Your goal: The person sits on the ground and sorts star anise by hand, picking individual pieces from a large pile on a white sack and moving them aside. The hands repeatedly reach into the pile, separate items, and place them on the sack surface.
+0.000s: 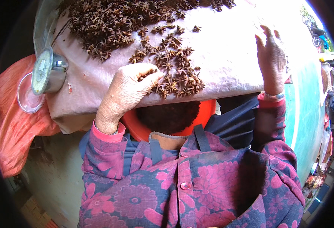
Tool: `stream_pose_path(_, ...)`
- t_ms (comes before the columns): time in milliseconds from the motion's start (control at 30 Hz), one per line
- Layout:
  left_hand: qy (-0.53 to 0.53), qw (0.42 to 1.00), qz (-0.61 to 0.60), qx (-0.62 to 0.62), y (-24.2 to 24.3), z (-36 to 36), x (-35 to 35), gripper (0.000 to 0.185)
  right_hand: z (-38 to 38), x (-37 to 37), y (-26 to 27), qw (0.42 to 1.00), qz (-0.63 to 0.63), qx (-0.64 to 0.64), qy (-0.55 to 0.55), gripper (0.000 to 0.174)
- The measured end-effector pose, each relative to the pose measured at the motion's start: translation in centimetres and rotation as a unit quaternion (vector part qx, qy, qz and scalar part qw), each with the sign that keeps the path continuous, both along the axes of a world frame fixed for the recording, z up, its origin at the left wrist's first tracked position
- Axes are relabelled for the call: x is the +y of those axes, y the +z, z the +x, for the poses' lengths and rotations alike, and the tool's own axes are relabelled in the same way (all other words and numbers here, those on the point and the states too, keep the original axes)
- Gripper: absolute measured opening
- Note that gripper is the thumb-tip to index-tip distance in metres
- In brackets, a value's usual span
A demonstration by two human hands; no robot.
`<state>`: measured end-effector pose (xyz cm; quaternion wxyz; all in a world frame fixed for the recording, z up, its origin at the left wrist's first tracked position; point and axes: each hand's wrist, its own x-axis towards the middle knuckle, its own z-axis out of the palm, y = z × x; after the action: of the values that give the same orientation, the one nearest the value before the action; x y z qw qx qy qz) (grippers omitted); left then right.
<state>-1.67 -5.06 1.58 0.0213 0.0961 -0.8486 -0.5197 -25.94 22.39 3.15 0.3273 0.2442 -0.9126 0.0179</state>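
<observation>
My left hand (pixel 130 82) is at the table's near edge, its thumb and fingers curled around star anise pieces (pixel 147 74); how many is hidden. Just beyond and to the right of it, loose star anise pods (pixel 171 85) are spread in a band. A large heap of star anise (pixel 112 25) lies farther back on the pale sheet (pixel 224 57). Over the overexposed right part of that sheet, my right hand (pixel 272 58) is raised with its fingers apart, and I see nothing in it. Below the edge, in front of my lap, an orange-red basin (pixel 208 111) holds dark brown material (pixel 168 116).
At the left edge a metal container (pixel 57 75) stands tilted with a lid (pixel 42 70), beside a clear round plastic lid (pixel 30 95). An orange-red plastic sack (pixel 13 114) hangs farther left. Right of the table lies green floor (pixel 306 122), with assorted items beyond.
</observation>
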Motion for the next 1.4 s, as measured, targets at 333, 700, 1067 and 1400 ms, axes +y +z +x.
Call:
stream_pose_path(333,0.032,0.997,-0.071,0.015,-0.9,-0.1,0.2,0.023,3.6,-14.4,-1.3,0.821,0.127,-0.177,0.528,0.016)
stream_pose_path(700,0.096,0.916,0.388,0.028,-1.7,0.1,0.8,0.025,10.2,-12.1,-3.7,0.564,-0.312,-0.640,0.418,0.021)
stream_pose_path(1067,0.110,0.842,0.526,0.040,-1.4,0.1,4.2,0.019,14.8,-9.3,-3.6,0.547,-0.486,-0.557,0.392,0.019)
stream_pose_path(1400,0.141,0.961,0.232,0.059,-0.4,0.3,2.8,0.027,6.8,-10.2,-2.4,0.797,-0.314,-0.287,0.429,0.010)
